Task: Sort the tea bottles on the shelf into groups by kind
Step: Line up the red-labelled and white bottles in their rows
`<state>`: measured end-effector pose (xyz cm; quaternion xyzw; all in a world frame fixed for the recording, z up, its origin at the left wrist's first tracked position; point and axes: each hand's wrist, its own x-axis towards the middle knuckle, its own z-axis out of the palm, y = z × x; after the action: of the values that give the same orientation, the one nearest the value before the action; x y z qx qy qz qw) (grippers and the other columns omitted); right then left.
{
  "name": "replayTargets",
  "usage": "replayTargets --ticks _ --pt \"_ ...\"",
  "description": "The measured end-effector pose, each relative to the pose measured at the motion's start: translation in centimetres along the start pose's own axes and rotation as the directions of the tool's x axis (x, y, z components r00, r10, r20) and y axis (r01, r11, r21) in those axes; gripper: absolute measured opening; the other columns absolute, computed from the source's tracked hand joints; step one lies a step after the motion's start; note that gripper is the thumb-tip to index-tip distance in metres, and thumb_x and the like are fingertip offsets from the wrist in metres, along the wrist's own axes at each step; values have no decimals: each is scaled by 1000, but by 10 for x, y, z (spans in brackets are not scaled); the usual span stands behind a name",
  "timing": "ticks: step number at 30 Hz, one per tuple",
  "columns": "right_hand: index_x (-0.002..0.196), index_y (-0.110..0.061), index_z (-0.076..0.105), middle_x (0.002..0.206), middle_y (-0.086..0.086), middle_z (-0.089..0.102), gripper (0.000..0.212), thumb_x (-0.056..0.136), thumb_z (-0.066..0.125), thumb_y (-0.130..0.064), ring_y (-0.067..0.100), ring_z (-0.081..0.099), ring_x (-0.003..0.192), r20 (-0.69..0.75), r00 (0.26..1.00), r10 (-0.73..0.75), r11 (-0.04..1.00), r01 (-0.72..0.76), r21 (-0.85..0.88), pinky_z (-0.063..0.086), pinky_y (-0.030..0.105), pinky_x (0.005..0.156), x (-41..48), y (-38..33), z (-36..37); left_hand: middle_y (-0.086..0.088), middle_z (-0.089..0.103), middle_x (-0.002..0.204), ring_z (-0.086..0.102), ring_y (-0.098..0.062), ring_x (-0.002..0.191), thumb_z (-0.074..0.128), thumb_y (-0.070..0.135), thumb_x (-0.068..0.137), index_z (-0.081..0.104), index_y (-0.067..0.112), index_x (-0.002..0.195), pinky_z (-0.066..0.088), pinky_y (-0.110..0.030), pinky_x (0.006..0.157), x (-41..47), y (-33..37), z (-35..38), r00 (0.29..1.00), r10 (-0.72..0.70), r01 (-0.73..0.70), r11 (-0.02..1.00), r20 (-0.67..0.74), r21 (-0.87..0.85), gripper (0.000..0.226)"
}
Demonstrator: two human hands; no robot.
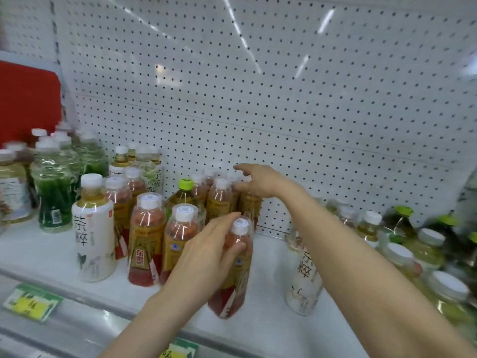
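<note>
My left hand [206, 251] grips a red tea bottle with a yellow label and white cap [236, 270], tilted, at the shelf's front middle. Left of it stand two more red tea bottles [147, 236], with several others behind them [219, 197]. My right hand [258, 180] hovers with fingers spread over the back row of red bottles, holding nothing. A green-capped bottle [185, 195] stands among the red ones. White-labelled tea bottles stand at the left [94, 228] and under my right forearm [304, 277]. Green drink bottles [53, 192] are grouped further left.
The white shelf [265, 326] has a perforated white back panel [284, 112]. A mixed, blurred cluster of bottles [423, 251] crowds the right end. A red board [28, 104] stands at the far left. Green-yellow price tags [31, 302] hang on the front rail.
</note>
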<state>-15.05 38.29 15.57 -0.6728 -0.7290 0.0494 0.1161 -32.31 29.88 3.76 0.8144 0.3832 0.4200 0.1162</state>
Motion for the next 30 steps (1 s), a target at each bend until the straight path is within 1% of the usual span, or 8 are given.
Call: replayTargets --ticks 2,5,10,16,19,23,27,30 --pt "145 -25 46 142 5 53 51 97 59 -36 24 56 121 -91 994 52 998 -55 -33 44 28 82 -32 30 -22 13 49 143 51 -8 126 61 40 91 35 34 146 40 -25 103 -1 2 4 1000 1 0 1000 10 -14 61" --pt "139 -20 52 131 8 61 45 97 58 -33 25 59 113 -228 931 285 919 -333 -211 42 29 80 -74 90 -46 10 52 139 55 -15 121 67 43 85 32 36 142 47 -36 99 -1 4 11 999 -40 40 998 19 -45 68" --pt "135 -9 53 128 10 61 48 95 58 -34 27 60 111 -65 808 586 748 -570 -339 47 31 80 -95 140 -35 7 53 138 56 -19 120 68 40 84 32 36 141 46 -38 97 -1 8 20 997 -75 75 994 -1 -86 68" --pt "123 -15 63 113 6 66 40 87 69 -33 22 60 91 -106 871 479 803 -484 -348 48 30 72 -78 134 -32 11 51 139 55 -13 121 68 39 86 31 35 143 49 -38 98 -6 4 15 997 -77 77 990 6 -119 68" --pt "126 -18 63 117 7 65 45 86 71 -36 22 58 90 -54 914 401 850 -394 -350 44 29 71 -64 115 -31 11 49 141 54 -13 123 67 40 86 29 37 143 50 -40 99 -6 5 13 996 -83 85 988 19 -133 69" --pt "130 -15 59 103 7 67 48 87 74 -30 23 70 78 63 927 369 910 -347 -227 58 33 73 -45 78 -30 12 51 140 57 -12 121 67 41 86 29 39 143 51 -40 98 -7 3 10 996 -83 84 987 19 -140 69" --pt "134 -6 54 127 13 64 54 90 71 -33 21 75 81 111 942 316 936 -291 -198 59 33 76 -19 37 -19 13 52 138 56 -10 120 67 42 86 29 39 142 51 -38 98 -8 1 9 997 -77 78 988 9 -137 69" --pt "126 -5 56 118 10 68 49 89 70 -36 23 72 93 41 956 291 936 -276 -216 56 32 88 6 18 5 16 50 140 54 -6 122 68 43 86 27 41 143 49 -32 99 -8 0 10 997 -71 69 988 -13 -137 70"
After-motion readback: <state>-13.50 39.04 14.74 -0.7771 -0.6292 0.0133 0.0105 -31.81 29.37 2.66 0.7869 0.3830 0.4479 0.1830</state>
